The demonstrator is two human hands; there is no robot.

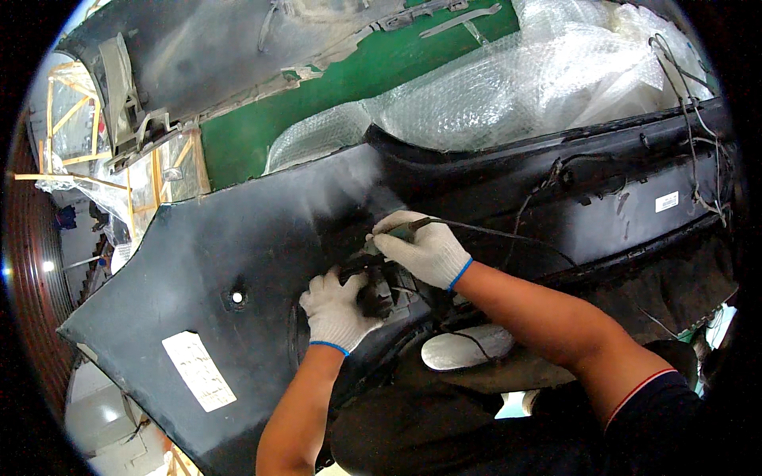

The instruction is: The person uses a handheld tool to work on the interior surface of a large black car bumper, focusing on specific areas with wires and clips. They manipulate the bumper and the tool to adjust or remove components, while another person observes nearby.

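A large black car bumper [262,230] lies across the view with its inner side up. My right hand [429,252], in a white knit glove with a blue cuff, is closed around a corded hand tool [407,231] with a dark green grip. The tool's tip points left and down at the bumper; its exact kind is unclear. Just to the left and nearer, my left hand [337,311], gloved alike, rests on the bumper with fingers spread. Beside those fingers is a recessed area [393,293] with dark and grey parts, partly hidden by the hand.
The tool's black cord [508,234] trails right over the bumper. Wiring [698,151] hangs at the far right. Bubble wrap [468,95] and another dark panel [206,59] lie beyond, over a green surface [246,135]. Paper label [198,371] is on the left; wood-framed packages [163,170] stand behind.
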